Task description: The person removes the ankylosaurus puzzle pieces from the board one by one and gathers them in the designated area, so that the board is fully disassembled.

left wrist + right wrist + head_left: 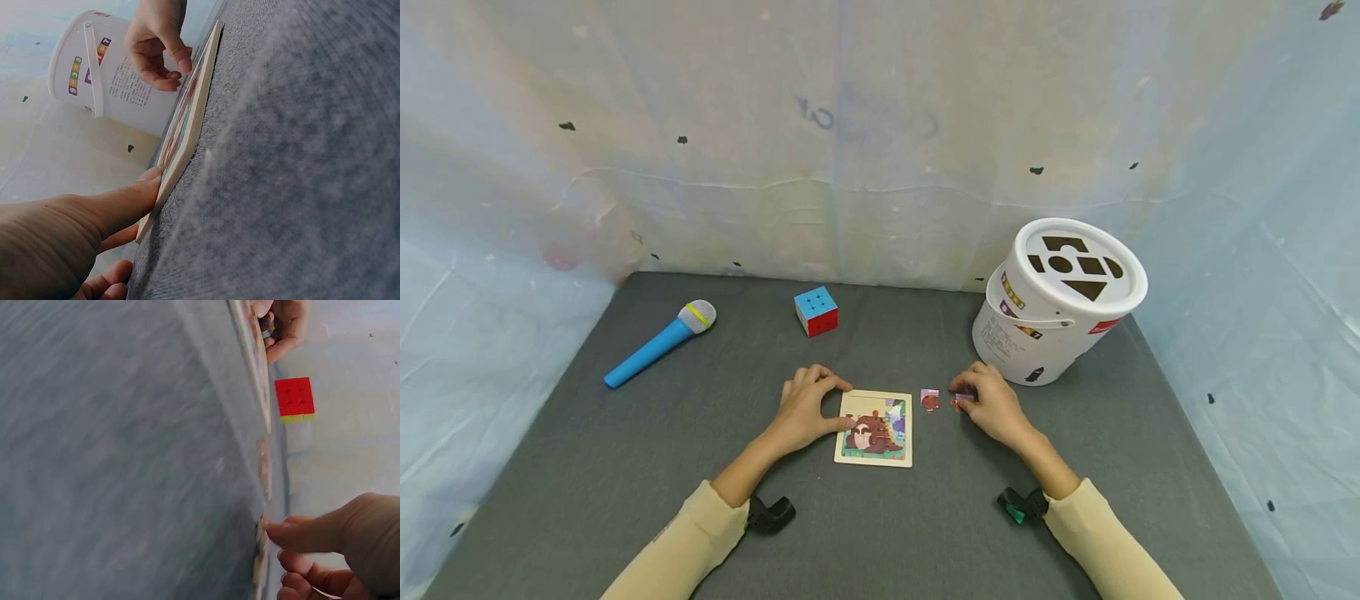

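Observation:
A wooden jigsaw puzzle board with a brown animal picture lies flat on the table, its top-left part showing bare wood. My left hand holds its left side, thumb on the frame and index finger at the upper corner. Just right of the board lies a loose puzzle piece, pink and reddish brown. Beyond it, my right hand has thumb and fingers around another puzzle piece, partly hidden by the fingers. In the right wrist view, the right thumb touches a piece seen edge-on at the tabletop.
Behind the board stands a blue and red puzzle cube. A toy microphone lies at the left. Close beyond the right hand is a white bucket with shaped holes in its lid. Plastic sheeting surrounds the grey table.

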A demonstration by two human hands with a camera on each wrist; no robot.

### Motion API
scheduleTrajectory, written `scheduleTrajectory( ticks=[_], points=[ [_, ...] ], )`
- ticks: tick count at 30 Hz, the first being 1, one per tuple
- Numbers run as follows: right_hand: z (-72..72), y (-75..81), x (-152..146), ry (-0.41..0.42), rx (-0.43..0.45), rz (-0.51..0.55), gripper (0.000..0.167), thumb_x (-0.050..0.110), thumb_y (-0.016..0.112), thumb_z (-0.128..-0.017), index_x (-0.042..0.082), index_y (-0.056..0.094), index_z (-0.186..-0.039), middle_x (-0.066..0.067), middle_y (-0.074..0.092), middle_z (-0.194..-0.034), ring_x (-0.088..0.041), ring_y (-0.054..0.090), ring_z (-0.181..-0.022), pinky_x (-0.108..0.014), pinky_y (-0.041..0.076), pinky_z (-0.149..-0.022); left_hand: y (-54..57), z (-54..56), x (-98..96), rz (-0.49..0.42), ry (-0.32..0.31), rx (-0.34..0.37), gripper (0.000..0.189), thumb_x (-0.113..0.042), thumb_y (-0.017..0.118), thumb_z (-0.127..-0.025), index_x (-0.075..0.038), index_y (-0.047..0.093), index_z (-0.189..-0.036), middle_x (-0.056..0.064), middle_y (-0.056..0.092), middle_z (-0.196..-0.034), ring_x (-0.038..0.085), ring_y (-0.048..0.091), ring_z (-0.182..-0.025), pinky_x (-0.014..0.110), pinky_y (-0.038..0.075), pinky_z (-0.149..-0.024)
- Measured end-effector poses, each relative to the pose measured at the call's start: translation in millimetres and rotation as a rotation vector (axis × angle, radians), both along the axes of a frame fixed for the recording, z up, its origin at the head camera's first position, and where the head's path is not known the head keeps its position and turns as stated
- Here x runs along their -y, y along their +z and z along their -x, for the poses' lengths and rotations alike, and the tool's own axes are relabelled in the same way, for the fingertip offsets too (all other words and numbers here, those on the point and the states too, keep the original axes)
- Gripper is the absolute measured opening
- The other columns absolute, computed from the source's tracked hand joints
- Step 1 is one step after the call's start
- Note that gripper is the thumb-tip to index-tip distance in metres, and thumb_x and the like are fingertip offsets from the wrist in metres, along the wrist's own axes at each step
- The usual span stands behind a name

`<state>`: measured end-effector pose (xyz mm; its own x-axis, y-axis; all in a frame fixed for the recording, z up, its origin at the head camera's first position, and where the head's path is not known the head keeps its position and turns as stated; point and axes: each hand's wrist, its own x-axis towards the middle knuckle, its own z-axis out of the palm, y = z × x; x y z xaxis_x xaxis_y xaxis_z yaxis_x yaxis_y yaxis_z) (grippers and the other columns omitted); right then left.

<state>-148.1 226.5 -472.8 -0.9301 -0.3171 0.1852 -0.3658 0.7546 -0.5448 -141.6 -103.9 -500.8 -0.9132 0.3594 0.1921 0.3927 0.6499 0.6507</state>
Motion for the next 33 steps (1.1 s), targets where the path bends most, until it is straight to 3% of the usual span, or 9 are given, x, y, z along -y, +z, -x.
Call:
scheduleTrajectory(
  ticks=[6,13,19,23,27,33],
  points=[
    [1.9,1.1,20,0.065,0.009,0.075,0.017,-0.001,0.079,-0.082,0.006,0.075,-0.097,-0.003,0.066,-0.095,-0.025,0.054,-0.09,-0.038,0.045,-0.075,-1.4,0.2,1.9,0.007,0.001,-0.004,0.051,-0.036,0.089,-0.074,-0.016,0.071,-0.117,0.008,0.053,-0.118,0.028,0.043,-0.107,0.045,0.03,-0.084],
    [0.3,0.0,51,0.194,0.103,0.245,0.019,-0.005,0.073,-0.086,0.006,0.073,-0.102,-0.004,0.065,-0.091,-0.028,0.052,-0.084,-0.033,0.046,-0.068,-1.6,-0.2,2.0,0.016,0.004,-0.006,0.051,-0.036,0.089,-0.074,-0.016,0.071,-0.117,0.008,0.053,-0.116,0.028,0.043,-0.107,0.046,0.031,-0.084],
    [-0.1,-1.4,69,0.295,0.163,0.223,0.022,-0.005,0.073,-0.086,0.006,0.073,-0.105,-0.006,0.069,-0.099,-0.028,0.052,-0.086,-0.032,0.045,-0.069,-0.3,-0.6,1.1,0.026,0.016,0.002,0.051,-0.035,0.09,-0.073,-0.016,0.072,-0.117,0.008,0.053,-0.117,0.028,0.043,-0.107,0.045,0.031,-0.084],
    [-0.9,-3.5,74,0.345,0.149,0.183,0.022,-0.005,0.074,-0.085,0.006,0.073,-0.104,-0.005,0.068,-0.101,-0.025,0.052,-0.088,-0.03,0.045,-0.072,-0.9,-0.1,0.7,0.024,0.017,0.003,0.05,-0.035,0.089,-0.074,-0.016,0.072,-0.116,0.008,0.053,-0.117,0.028,0.043,-0.107,0.046,0.031,-0.084],
    [-1.1,-3.8,75,0.365,0.117,0.137,0.022,-0.002,0.076,-0.085,0.008,0.074,-0.105,-0.005,0.063,-0.099,-0.023,0.051,-0.087,-0.03,0.045,-0.073,-2.4,1.0,0.5,0.021,0.015,-0.004,0.049,-0.036,0.089,-0.075,-0.017,0.072,-0.116,0.007,0.053,-0.116,0.027,0.043,-0.106,0.045,0.031,-0.083],
    [-1.2,0.3,76,0.339,0.148,0.091,0.017,0.0,0.076,-0.085,0.009,0.076,-0.099,-0.005,0.058,-0.094,-0.023,0.049,-0.085,-0.03,0.042,-0.072,-1.4,1.2,0.2,0.019,0.01,0.0,0.049,-0.036,0.089,-0.074,-0.017,0.072,-0.116,0.007,0.053,-0.116,0.027,0.043,-0.106,0.044,0.03,-0.083]
  ],
)
